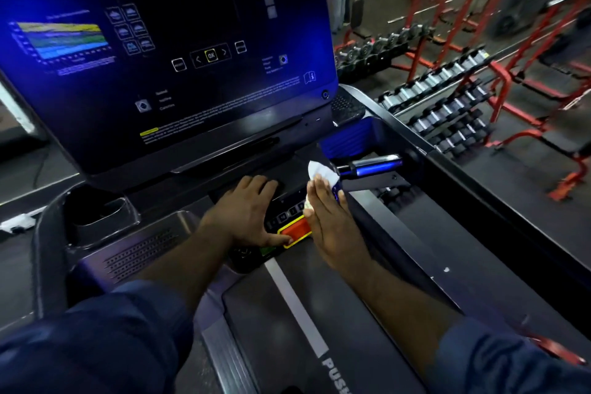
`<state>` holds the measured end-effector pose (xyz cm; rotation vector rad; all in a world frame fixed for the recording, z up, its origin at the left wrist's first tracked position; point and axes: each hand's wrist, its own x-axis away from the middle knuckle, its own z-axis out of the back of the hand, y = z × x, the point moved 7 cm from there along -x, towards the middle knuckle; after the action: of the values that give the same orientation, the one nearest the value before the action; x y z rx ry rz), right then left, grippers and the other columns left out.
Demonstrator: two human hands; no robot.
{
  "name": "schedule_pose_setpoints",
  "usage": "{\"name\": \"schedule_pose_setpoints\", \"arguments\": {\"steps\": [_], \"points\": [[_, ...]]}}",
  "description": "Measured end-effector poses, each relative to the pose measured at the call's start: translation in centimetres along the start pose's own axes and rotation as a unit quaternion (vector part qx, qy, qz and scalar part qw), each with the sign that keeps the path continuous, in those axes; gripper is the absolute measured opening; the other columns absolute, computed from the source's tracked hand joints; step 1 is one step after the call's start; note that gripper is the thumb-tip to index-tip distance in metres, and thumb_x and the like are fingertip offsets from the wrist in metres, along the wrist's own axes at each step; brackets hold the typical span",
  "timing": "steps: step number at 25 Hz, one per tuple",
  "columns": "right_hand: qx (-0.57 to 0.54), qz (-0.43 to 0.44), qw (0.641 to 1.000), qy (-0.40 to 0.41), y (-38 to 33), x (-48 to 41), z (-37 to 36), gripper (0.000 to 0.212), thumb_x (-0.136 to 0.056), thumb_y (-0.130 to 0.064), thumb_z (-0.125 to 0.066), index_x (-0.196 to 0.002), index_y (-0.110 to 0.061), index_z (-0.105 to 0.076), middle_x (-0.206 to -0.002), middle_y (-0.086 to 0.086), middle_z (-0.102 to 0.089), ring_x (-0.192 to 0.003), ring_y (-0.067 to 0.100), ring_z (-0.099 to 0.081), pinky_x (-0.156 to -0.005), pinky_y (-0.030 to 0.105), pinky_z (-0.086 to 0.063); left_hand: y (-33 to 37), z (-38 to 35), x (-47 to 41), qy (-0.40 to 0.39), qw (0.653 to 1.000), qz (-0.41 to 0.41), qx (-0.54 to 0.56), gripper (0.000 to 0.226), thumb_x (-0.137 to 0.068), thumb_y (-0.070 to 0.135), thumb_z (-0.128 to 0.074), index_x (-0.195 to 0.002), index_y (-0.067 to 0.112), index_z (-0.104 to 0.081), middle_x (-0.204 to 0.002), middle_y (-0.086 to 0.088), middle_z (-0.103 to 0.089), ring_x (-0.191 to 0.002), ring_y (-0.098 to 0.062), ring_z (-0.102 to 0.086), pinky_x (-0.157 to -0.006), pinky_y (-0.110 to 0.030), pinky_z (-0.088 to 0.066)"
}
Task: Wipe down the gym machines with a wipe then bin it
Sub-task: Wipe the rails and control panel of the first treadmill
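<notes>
A treadmill console (179, 51) with a dark lit screen fills the upper left. Below it lies a control strip with a red stop button (295, 229) framed in yellow. My left hand (246, 211) rests flat on the control strip, fingers spread, its thumb by the red button. My right hand (332, 224) has straight fingers pressing a white wipe (321, 171) against the inner end of the right handlebar (371, 166). Part of the wipe sticks out beyond my fingertips; the remainder is hidden under the hand.
A cup holder (99, 214) sits at the console's left. The treadmill belt (319, 313) runs below my arms. To the right stand dumbbell racks (447, 105) and red machine frames (527, 80). No bin is in view.
</notes>
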<state>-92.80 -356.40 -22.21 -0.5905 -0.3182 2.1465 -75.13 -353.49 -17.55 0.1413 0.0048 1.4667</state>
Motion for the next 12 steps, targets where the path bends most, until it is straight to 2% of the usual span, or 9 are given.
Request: {"name": "schedule_pose_setpoints", "arguments": {"steps": [2,4,6,7,9,11,12], "points": [[0.011,-0.004,1.000,0.024,0.0,-0.6,-0.2,0.055,-0.112,-0.031,-0.032,-0.164,-0.016,-0.024,-0.173,0.000,-0.015,-0.159,0.012,-0.011,-0.130,0.045,-0.010,0.0,-0.1,0.1,-0.003,1.000,-0.002,0.012,0.126,-0.060,0.095,-0.063,-0.156,0.021,-0.030,-0.153,0.000,-0.037,-0.138,-0.024,-0.034,-0.113,-0.048,-0.044],[0.046,0.044,0.998,0.008,0.3,2.5,-1.2,0.059,-0.108,-0.018,-0.040,-0.164,-0.014,-0.023,-0.173,0.002,-0.015,-0.159,0.016,-0.012,-0.128,0.049,-0.015,0.2,0.0,0.2,-0.003,1.000,0.001,0.022,0.124,-0.061,0.094,-0.066,-0.156,0.021,-0.031,-0.152,0.000,-0.038,-0.138,-0.024,-0.034,-0.113,-0.047,-0.044],[0.060,0.065,0.996,-0.014,1.0,5.4,-1.8,0.081,-0.095,0.000,-0.052,-0.166,-0.016,-0.017,-0.173,0.000,-0.014,-0.159,0.016,-0.014,-0.125,0.052,-0.018,0.2,0.1,0.2,0.004,1.000,-0.005,0.029,0.123,-0.061,0.092,-0.068,-0.154,0.021,-0.033,-0.150,-0.001,-0.040,-0.137,-0.025,-0.035,-0.112,-0.046,-0.045],[0.052,0.051,0.997,-0.002,1.4,5.0,-1.4,0.091,-0.090,0.005,-0.055,-0.166,-0.019,-0.011,-0.173,-0.001,-0.015,-0.159,0.015,-0.015,-0.125,0.053,-0.018,0.4,0.3,0.2,0.007,0.999,-0.010,0.031,0.122,-0.061,0.092,-0.069,-0.154,0.021,-0.034,-0.149,-0.001,-0.040,-0.137,-0.025,-0.035,-0.112,-0.046,-0.045],[-0.002,-0.011,1.000,0.028,1.3,1.6,-0.5,0.096,-0.090,0.009,-0.054,-0.166,-0.022,-0.003,-0.172,-0.002,-0.015,-0.158,0.015,-0.018,-0.127,0.053,-0.017,0.3,0.2,0.2,0.002,0.999,-0.012,0.036,0.122,-0.061,0.091,-0.070,-0.154,0.021,-0.033,-0.150,-0.001,-0.039,-0.137,-0.024,-0.034,-0.114,-0.045,-0.043],[-0.050,-0.063,0.996,0.030,0.1,0.3,-0.3,0.091,-0.089,0.012,-0.050,-0.166,-0.017,-0.011,-0.173,0.000,-0.013,-0.159,0.017,-0.014,-0.129,0.048,-0.011,0.2,0.3,0.3,-0.001,0.999,-0.006,0.045,0.122,-0.061,0.092,-0.069,-0.154,0.021,-0.032,-0.149,-0.001,-0.039,-0.138,-0.024,-0.033,-0.115,-0.045,-0.043],[-0.060,-0.058,0.996,0.014,-0.7,1.1,-0.5,0.090,-0.086,0.013,-0.048,-0.165,-0.014,-0.016,-0.173,0.001,-0.012,-0.160,0.017,-0.011,-0.130,0.046,-0.008,0.2,0.4,0.3,0.003,0.999,-0.006,0.048,0.122,-0.060,0.092,-0.069,-0.153,0.022,-0.033,-0.149,0.000,-0.039,-0.137,-0.024,-0.033,-0.114,-0.046,-0.043]]}}
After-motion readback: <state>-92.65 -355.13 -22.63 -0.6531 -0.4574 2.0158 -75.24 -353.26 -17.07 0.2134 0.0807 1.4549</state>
